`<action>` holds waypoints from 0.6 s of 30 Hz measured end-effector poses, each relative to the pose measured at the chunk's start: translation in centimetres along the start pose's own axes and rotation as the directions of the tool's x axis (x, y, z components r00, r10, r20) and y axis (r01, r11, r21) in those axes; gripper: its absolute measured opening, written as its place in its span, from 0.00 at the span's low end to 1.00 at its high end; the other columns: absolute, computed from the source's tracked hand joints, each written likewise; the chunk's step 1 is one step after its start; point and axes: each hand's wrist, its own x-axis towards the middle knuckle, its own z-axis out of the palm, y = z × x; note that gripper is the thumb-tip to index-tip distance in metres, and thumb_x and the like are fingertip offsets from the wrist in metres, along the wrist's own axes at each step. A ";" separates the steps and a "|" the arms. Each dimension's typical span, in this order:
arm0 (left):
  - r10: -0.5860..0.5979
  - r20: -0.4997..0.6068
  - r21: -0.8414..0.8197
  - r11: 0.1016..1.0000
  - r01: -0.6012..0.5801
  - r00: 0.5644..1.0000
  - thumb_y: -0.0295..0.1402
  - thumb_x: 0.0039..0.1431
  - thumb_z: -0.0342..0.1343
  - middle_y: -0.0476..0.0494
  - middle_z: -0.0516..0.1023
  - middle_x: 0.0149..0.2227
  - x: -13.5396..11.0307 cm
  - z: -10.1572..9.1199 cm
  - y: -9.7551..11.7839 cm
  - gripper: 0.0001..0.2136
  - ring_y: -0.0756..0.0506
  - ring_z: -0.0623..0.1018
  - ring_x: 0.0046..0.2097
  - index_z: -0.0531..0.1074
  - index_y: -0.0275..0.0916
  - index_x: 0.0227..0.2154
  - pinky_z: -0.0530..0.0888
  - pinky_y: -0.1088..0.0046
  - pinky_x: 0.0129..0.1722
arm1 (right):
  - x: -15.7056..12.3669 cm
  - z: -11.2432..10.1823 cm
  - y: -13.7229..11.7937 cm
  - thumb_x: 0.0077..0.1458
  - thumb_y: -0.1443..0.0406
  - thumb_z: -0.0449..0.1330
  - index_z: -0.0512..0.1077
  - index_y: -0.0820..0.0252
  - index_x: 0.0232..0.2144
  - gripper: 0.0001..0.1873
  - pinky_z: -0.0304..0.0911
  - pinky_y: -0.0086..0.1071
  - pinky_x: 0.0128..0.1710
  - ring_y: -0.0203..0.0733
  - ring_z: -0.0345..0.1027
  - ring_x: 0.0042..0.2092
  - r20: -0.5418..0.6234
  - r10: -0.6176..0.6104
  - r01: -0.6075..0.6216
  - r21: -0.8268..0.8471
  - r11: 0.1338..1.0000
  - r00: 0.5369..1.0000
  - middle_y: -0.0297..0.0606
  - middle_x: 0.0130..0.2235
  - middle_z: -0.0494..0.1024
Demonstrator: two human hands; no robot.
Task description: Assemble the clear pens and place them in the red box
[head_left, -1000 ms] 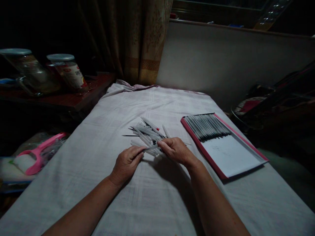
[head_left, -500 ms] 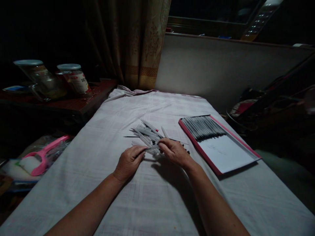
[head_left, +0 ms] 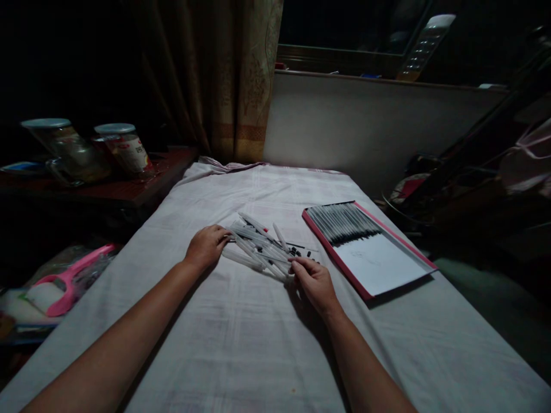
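Observation:
A loose heap of clear pen barrels [head_left: 253,244], with thin dark refills and small black caps [head_left: 297,252] among them, lies on the white cloth. At the heap's left end is my left hand [head_left: 205,248], fingers curled and pinched together at the pen parts; what they hold is hidden. My right hand [head_left: 315,282] is at the near right side of the heap, thumb and forefinger pinching the end of a slim, clear pen barrel [head_left: 275,260] that points left across the heap. Right of the heap, a shallow red-edged box [head_left: 400,269] holds a row of black-tipped pens [head_left: 342,222].
The checked cloth [head_left: 206,344] covers the table. On a dark side table [head_left: 142,192] at left stand lidded jars [head_left: 129,152] and a glass mug. Below them, a pink-handled object [head_left: 69,284] rests among plastic bags. A curtain [head_left: 232,86] and low wall stand behind.
My hands have drawn apart. The left moved forward and left to the heap's left end; the right moved slightly right and nearer. The camera view has shifted a little.

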 end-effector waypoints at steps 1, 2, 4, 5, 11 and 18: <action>0.000 0.023 0.019 1.000 0.000 1.000 0.33 0.62 0.51 0.39 0.81 0.44 0.6 0.0 -0.2 0.12 0.39 0.78 0.45 0.79 0.41 0.43 0.72 0.65 0.45 | 0.1 0.0 0.0 0.42 0.51 0.64 0.80 0.64 0.29 0.21 0.57 0.28 0.20 0.34 0.62 0.20 0.000 0.013 -0.013 0.016 1.000 1.000 0.37 0.22 0.77; 0.000 0.047 0.038 0.999 -0.002 0.999 0.33 0.61 0.52 0.39 0.81 0.43 1.2 0.0 -0.3 0.12 0.39 0.78 0.44 0.79 0.42 0.42 0.72 0.65 0.44 | 0.1 0.1 0.1 0.41 0.51 0.65 0.81 0.64 0.29 0.21 0.57 0.27 0.20 0.33 0.62 0.20 0.003 0.022 -0.022 0.026 0.999 1.000 0.37 0.22 0.77; 0.004 0.091 0.072 0.997 -0.011 0.996 0.33 0.59 0.54 0.40 0.81 0.42 2.0 -0.1 -0.4 0.11 0.39 0.78 0.44 0.79 0.44 0.41 0.71 0.65 0.43 | 0.2 0.1 0.1 0.41 0.51 0.66 0.81 0.64 0.29 0.21 0.57 0.27 0.19 0.33 0.62 0.20 0.005 0.029 -0.029 0.037 0.999 1.000 0.37 0.22 0.77; 0.007 0.109 0.084 0.996 -0.016 0.994 0.33 0.58 0.55 0.41 0.81 0.41 2.4 -0.1 -0.3 0.10 0.39 0.77 0.44 0.79 0.44 0.39 0.71 0.66 0.43 | 0.2 0.1 0.1 0.41 0.51 0.66 0.81 0.64 0.29 0.21 0.57 0.27 0.19 0.33 0.61 0.20 0.002 0.030 -0.030 0.044 0.999 1.000 0.37 0.22 0.77; -0.005 0.139 0.089 0.996 -0.008 0.990 0.33 0.57 0.55 0.40 0.80 0.39 2.5 -1.6 -0.1 0.07 0.39 0.77 0.45 0.78 0.42 0.34 0.71 0.67 0.43 | -0.1 -0.4 -0.1 0.41 0.53 0.66 0.82 0.65 0.34 0.22 0.55 0.26 0.17 0.31 0.60 0.19 -0.012 0.066 -0.065 0.065 0.996 0.998 0.40 0.26 0.80; -0.240 0.001 -0.608 0.771 0.191 0.971 0.39 0.57 0.55 0.40 0.79 0.47 -3.4 -0.7 1.9 0.17 0.43 0.79 0.42 0.74 0.42 0.49 0.75 0.69 0.40 | -0.5 0.0 -0.7 0.43 0.55 0.66 0.82 0.63 0.33 0.19 0.59 0.27 0.18 0.34 0.64 0.21 0.021 0.035 -0.037 0.072 0.997 0.999 0.38 0.25 0.79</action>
